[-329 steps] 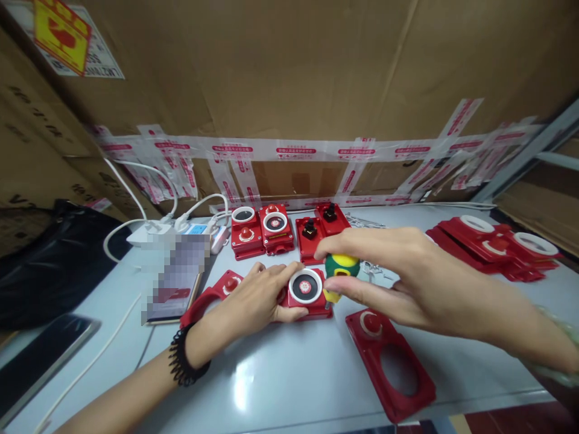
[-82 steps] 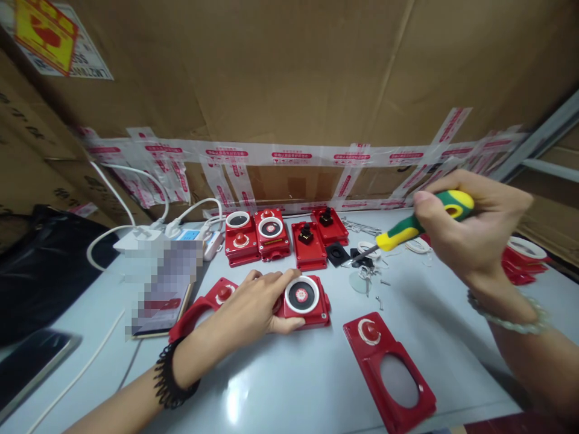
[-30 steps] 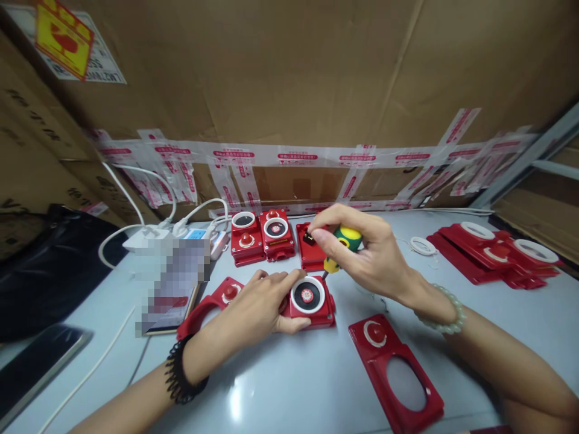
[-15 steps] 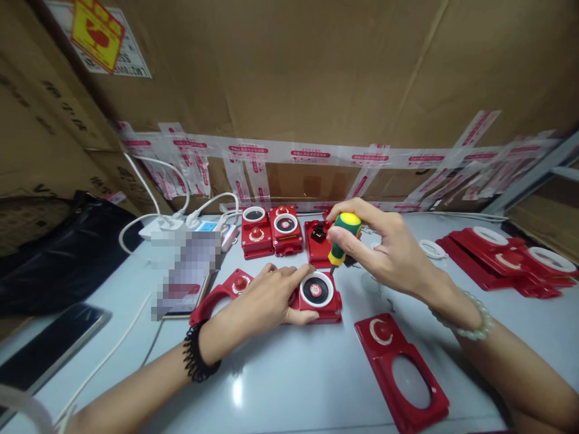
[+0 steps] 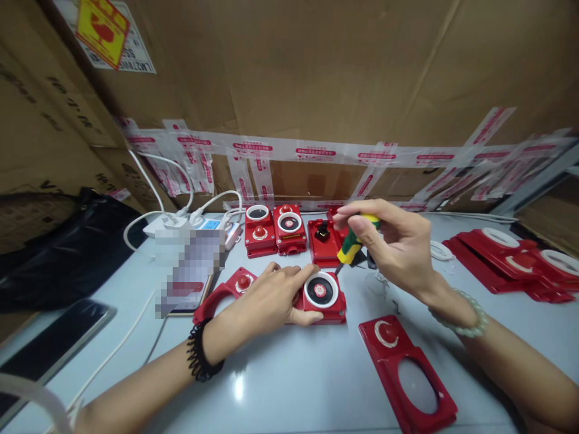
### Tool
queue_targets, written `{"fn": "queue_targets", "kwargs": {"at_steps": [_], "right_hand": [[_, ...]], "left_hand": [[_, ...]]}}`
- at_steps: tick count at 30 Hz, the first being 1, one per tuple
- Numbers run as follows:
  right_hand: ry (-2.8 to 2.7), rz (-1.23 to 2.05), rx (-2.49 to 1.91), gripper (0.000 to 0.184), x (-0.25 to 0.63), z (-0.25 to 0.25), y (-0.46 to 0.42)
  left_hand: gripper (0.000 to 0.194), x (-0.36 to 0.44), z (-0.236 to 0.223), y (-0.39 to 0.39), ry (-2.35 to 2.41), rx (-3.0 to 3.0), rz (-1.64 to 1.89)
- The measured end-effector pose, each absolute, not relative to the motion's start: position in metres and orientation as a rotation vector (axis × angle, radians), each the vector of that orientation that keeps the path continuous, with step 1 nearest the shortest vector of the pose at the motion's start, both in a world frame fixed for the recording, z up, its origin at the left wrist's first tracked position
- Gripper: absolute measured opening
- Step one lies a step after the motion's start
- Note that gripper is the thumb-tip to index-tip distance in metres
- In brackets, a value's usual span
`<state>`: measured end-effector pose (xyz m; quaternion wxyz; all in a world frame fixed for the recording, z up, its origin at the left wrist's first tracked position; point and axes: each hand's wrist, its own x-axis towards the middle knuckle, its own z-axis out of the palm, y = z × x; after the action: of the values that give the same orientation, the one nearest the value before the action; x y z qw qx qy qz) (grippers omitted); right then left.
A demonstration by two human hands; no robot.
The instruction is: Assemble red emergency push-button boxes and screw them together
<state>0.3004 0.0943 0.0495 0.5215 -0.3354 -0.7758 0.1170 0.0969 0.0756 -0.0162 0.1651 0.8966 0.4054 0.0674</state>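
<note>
My left hand [image 5: 268, 301] lies over a red alarm unit [image 5: 335, 314], its fingers and thumb gripping the unit's left part against the table. A white ring and a dark round grille show on the unit's uncovered end. In my right hand [image 5: 404, 250] is a screwdriver [image 5: 351, 245] with a green and yellow handle, tilted, its shaft pointing down at the unit's upper right corner. Whether the tip sits in a screw I cannot tell. Left of the unit, partly under my left hand, lies a red cover [image 5: 240, 281] with a round opening.
Two assembled red units [image 5: 261, 240] and an open red housing [image 5: 326, 248] stand at the back. A loose red cover [image 5: 409, 374] lies at front right, stacked red covers [image 5: 520, 265] far right. Phones [image 5: 58, 349], a power strip [image 5: 231, 235] and cables occupy the left; cardboard [image 5: 294, 78] rises behind.
The screwdriver has gone from nearly upright to leaning right, and my right hand has shifted slightly right with it. My left hand keeps its grip on the alarm unit. The view has shifted slightly.
</note>
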Motion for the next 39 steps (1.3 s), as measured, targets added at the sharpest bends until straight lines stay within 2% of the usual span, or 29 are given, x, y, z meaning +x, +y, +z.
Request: {"fn": "queue_targets", "kwargs": {"at_steps": [2, 6, 11, 17, 20, 21, 24, 25, 30, 35, 39], "right_hand": [[-1.877, 0.182, -0.823, 0.008, 0.302, 0.053, 0.093], [-1.963, 0.0, -0.853, 0.019, 0.306, 0.053, 0.092], [-2.186, 0.145, -0.846, 0.031, 0.309, 0.059, 0.086], [-2.058, 0.103, -0.947, 0.015, 0.305, 0.065, 0.082], [-1.963, 0.005, -0.996, 0.032, 0.301, 0.058, 0.086], [-1.948, -0.006, -0.997, 0.032, 0.3, 0.055, 0.087], [-1.933, 0.049, -0.908, 0.009, 0.297, 0.048, 0.09], [-1.938, 0.086, -0.849, 0.008, 0.296, 0.047, 0.09], [-2.057, 0.249, -0.699, 0.01, 0.3, 0.053, 0.087], [-2.31, 0.222, -0.777, 0.032, 0.309, 0.07, 0.075], [-2.3, 0.147, -0.874, 0.026, 0.31, 0.075, 0.071]], "left_hand": [[0.067, 0.097, -0.016, 0.075, 1.155, 2.552, 0.18], [0.068, 0.097, -0.016, 0.076, 1.152, 2.554, 0.186], [0.067, 0.097, -0.016, 0.076, 1.143, 2.559, 0.195], [0.066, 0.097, -0.017, 0.076, 1.146, 2.556, 0.195], [0.065, 0.096, -0.017, 0.076, 1.152, 2.562, 0.19], [0.065, 0.096, -0.017, 0.076, 1.151, 2.563, 0.19], [0.066, 0.096, -0.017, 0.076, 1.145, 2.559, 0.186], [0.067, 0.097, -0.016, 0.076, 1.145, 2.558, 0.182], [0.065, 0.098, -0.014, 0.075, 1.168, 2.572, 0.164], [0.065, 0.098, -0.014, 0.075, 1.184, 2.564, 0.14], [0.063, 0.098, -0.014, 0.074, 1.18, 2.579, 0.134]]}}
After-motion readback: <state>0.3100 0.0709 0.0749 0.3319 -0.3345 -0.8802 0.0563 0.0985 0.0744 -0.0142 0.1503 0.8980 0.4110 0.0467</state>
